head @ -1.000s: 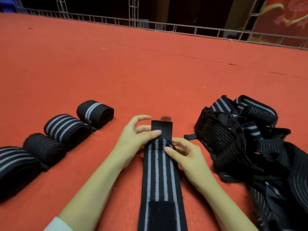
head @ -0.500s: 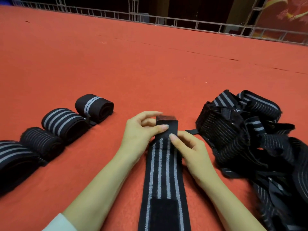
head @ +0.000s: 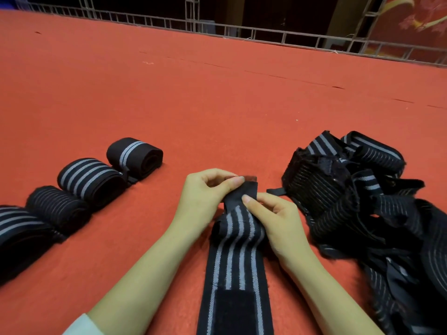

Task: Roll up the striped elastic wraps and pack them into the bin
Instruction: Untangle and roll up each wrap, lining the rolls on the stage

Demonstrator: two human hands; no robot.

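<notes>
Across the whole view, a red surface (head: 217,97) runs out to a metal railing (head: 242,30) at 12 o'clock.

At 3 to 5 o'clock: pile of loose wraps (head: 362,201), black with grey stripes, tangled and folded over one another; the largest mass on the surface. One narrow black strap end sticks out of it toward the hands.

At 6 o'clock: striped wrap (head: 238,262), lying flat and lengthwise, near end running off the bottom edge. It carries four grey stripes. A plain black fastener patch (head: 235,310) sits on its near part. Its far end is lifted and bunched between the hands, just below centre.

At 8 to 10 o'clock: four rolled wraps in a diagonal row, lying on their sides, each touching or just beside the next. Nearest roll (head: 19,233) is cut off by the left edge, then a finely striped roll (head: 58,209), a broad-striped roll (head: 89,177) and the farthest roll (head: 135,155).

Centre: left hand (head: 203,197), grip clamped on the striped wrap, thumb and forefinger pinching its black far end. Right hand (head: 278,221), fingers curled at the wrap's right edge, forefinger tip on the black end, grip likewise closed on it.

A small reddish tab (head: 249,178) shows at the very tip. A pale sleeve (head: 82,326) edge is at 7 o'clock.
</notes>
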